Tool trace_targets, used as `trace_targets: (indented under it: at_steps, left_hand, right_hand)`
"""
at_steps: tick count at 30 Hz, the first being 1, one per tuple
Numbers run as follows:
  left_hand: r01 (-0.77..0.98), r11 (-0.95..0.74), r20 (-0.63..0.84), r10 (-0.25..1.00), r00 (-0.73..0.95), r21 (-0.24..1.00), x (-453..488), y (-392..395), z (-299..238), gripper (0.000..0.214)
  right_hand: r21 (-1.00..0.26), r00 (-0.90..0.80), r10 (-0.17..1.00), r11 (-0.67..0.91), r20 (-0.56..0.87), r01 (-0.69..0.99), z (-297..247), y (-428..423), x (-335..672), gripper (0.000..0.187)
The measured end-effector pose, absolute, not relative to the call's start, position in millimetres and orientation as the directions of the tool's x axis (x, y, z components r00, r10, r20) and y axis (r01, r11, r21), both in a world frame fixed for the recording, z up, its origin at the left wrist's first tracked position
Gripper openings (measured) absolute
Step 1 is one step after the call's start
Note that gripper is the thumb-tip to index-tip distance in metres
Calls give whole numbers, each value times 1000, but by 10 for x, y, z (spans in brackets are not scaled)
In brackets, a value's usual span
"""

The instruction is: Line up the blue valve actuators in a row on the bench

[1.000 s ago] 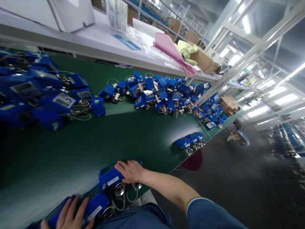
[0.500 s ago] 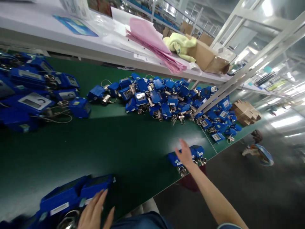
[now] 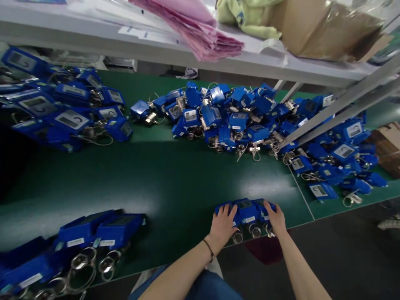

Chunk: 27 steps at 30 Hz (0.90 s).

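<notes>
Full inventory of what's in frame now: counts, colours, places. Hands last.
Handled devices: 3, blue with metal fittings, side by side at the bench's near edge
Lower-left devices: at least 3, blue, along the near edge
Left pile: many devices, blue, far left
Main pile: many devices, blue, centre to right
Bench: green, under all these
Shelf: 1, white, above the bench's far side
Sheets: one stack, pink, on shelf
Cloth: 1, yellow-green, on shelf
Box: 1, brown, on shelf
Wristband: 1, dark, left wrist
Left hand: 1, bare, on leftmost handled device
Right hand: 1, bare, on rightmost
</notes>
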<state>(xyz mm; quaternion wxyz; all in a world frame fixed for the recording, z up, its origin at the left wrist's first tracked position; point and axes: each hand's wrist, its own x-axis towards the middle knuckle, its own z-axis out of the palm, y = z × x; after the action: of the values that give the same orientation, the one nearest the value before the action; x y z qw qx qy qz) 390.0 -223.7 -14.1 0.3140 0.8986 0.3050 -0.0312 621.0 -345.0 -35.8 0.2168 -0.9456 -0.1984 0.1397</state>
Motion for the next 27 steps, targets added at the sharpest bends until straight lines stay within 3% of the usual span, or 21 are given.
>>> trace_targets:
  at_steps: [5,11,16,19,23,25,27]
  left_hand:
    - [641,-593,-263,601,755,486,3259,-2030,-193,55]
    - [760,-521,-273,723,635,388,2300,-1688,-31,44]
    - [765,-522,-233,746,624,377,1681,-1508,92,50]
    - [758,-516,-238,740,629,399,1447,-1389,10,65]
    - [783,-466,-299,742,600,413,1455,-1232,-188,79]
    - [810,-428,-337,753,565,401,1538,-1181,-272,85]
    - [841,-385,-379,765,521,379,1598,-1148,-368,84]
  right_hand:
    - [-517,844,441,-821,-304,243,-489,-3250,5628,62]
    - [-709,696,627,-663,-350,240,-525,-2886,4553,62]
    - [-765,586,728,-588,-357,264,-472,-2590,3842,56]
    - [-785,516,773,-557,-369,273,-488,-2443,3680,53]
    - [-690,429,857,-496,-287,528,-423,-2296,3697,84]
    - [-607,311,913,-407,-263,683,-320,-2212,3759,97]
    - [-574,145,955,-273,-258,772,-174,-2066,3894,99]
